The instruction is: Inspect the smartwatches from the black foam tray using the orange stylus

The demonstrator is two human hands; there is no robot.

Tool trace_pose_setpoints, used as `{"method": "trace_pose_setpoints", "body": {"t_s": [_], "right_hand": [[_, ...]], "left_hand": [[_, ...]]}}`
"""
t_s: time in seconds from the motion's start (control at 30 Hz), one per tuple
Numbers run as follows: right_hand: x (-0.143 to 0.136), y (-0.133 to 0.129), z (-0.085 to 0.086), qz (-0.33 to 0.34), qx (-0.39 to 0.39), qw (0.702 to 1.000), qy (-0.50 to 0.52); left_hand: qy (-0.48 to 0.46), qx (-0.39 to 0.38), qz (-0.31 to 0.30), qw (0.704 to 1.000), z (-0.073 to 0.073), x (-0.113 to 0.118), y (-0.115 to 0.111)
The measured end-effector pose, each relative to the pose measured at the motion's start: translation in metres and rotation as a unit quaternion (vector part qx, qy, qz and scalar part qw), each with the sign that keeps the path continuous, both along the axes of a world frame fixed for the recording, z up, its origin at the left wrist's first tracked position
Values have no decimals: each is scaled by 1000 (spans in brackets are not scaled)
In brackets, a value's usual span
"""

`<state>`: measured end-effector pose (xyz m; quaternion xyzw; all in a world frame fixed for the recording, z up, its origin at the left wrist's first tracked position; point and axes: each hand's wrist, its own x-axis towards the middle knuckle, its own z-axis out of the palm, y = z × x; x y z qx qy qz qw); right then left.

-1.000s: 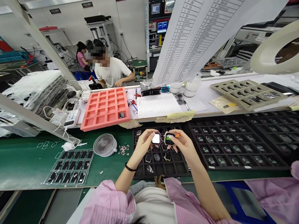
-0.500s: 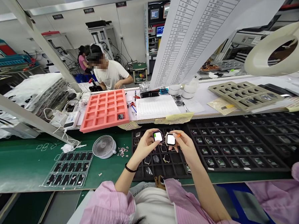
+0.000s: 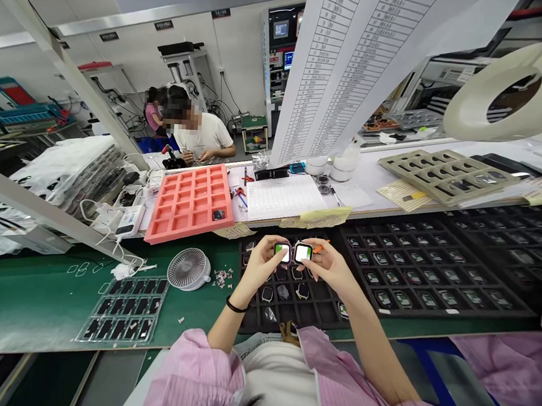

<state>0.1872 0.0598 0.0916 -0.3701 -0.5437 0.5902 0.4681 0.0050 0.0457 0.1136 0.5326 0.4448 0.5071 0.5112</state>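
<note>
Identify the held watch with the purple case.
The watch in the left hand; the other watch, in the right hand, has a paler case.

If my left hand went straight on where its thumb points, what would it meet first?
Past its own purple-rimmed watch, probably the square, lit-screen watch in your right hand; depth is unclear.

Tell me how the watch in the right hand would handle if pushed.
The watch is probably stiff, as its squarish case shows no bend in the right hand. Its smooth, lit screen may be slippery and prone to scratches. Being flat-faced, with no strap visible, it would likely slide rather than roll.
</note>
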Motion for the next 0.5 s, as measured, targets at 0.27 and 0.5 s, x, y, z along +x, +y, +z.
{"method": "trace_pose_setpoints", "body": {"t_s": [0.27, 0.5], "right_hand": [[-3, -2, 14, -68, -31, 997, 9], [-7, 0, 5, -72, -31, 997, 8]], "left_hand": [[-5, 18, -42, 999, -8, -1, 0], [-19, -25, 19, 999, 0, 5, 1]]}}
